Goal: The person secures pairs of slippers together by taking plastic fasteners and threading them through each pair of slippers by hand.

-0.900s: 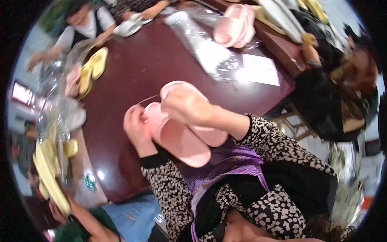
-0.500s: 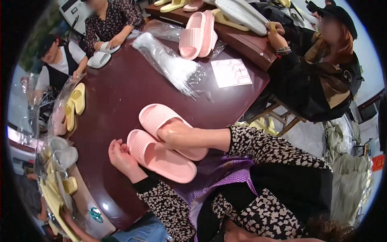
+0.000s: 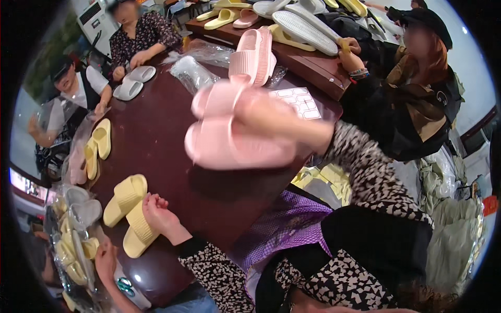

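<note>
- Pink foam slippers (image 3: 235, 130), a pair stacked one against the other, hang in the air over the middle of the dark red table (image 3: 156, 130); held as a pair, they travel together.
- Right hand (image 3: 271, 122) is clamped on the pair from the far side, the leopard-print sleeve (image 3: 365, 172) stretching out behind it; blur hides the exact finger grip.
- Left hand (image 3: 159, 214) is loosely curled and holds nothing, resting at the table's near edge, touching a yellow pair (image 3: 130, 214) that lies flat there.
- Another pink pair (image 3: 253, 55) stands on edge near the far side, beside clear plastic bags (image 3: 195, 70) and a white sticker sheet (image 3: 300, 101).
- Other people sit round the left and far edges, one with hands on a grey pair (image 3: 128, 83).
- More yellow slippers (image 3: 99, 143) lie along the left edge.
</note>
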`<state>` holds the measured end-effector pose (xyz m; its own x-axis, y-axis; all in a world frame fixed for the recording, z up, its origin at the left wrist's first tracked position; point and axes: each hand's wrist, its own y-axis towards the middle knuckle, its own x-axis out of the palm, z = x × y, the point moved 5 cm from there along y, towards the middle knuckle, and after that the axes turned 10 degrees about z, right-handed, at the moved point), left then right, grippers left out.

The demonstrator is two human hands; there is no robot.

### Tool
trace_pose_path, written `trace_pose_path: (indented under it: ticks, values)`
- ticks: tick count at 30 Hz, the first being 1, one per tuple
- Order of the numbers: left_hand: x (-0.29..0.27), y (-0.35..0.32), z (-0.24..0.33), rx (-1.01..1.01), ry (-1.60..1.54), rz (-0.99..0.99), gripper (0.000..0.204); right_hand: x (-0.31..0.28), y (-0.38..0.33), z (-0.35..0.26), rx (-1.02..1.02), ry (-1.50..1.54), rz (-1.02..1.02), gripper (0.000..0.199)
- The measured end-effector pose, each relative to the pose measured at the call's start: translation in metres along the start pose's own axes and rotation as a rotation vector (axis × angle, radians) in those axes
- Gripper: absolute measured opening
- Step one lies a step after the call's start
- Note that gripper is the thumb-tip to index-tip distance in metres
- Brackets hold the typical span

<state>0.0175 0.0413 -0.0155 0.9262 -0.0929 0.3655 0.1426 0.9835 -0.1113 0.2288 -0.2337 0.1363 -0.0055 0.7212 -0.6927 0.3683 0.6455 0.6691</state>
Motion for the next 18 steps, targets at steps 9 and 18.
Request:
trace_pose_path:
  ticks: [9, 18]
  values:
    - [0.021, -0.011, -0.01, -0.05, 0.022, -0.047, 0.015, -0.19, 0.127, 0.265, 0.358, -0.16, 0.45, 0.015]
    - [0.017, -0.011, -0.012, -0.055, 0.044, -0.063, 0.013, -0.006, 0.058, 0.21, 0.173, -0.133, -0.069, 0.022]
